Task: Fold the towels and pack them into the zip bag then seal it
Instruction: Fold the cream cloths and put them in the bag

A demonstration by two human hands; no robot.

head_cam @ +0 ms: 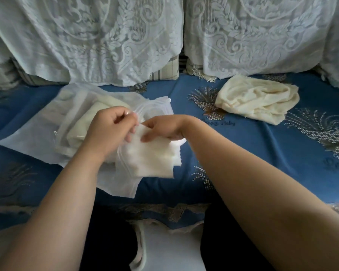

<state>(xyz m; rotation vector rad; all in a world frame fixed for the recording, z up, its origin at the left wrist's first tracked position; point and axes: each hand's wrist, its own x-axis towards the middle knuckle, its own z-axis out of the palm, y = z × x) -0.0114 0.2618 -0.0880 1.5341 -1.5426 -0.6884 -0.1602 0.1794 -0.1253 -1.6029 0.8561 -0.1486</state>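
A frosted zip bag (37, 126) lies on the blue sofa seat at centre left, its mouth facing right. A cream towel (80, 126) shows through the bag's plastic. My left hand (110, 128) pinches the upper edge of the bag's mouth and lifts it. My right hand (162, 130) grips a folded white towel (153, 159) at the mouth, partly between the bag's lips. Another cream towel (256, 98) lies crumpled and unfolded on the seat at the right.
The seat is covered by a blue patterned cloth (262, 153). White lace covers (106, 40) hang over the back cushions behind the bag. The seat's front edge with lace trim (164, 210) runs just below my forearms.
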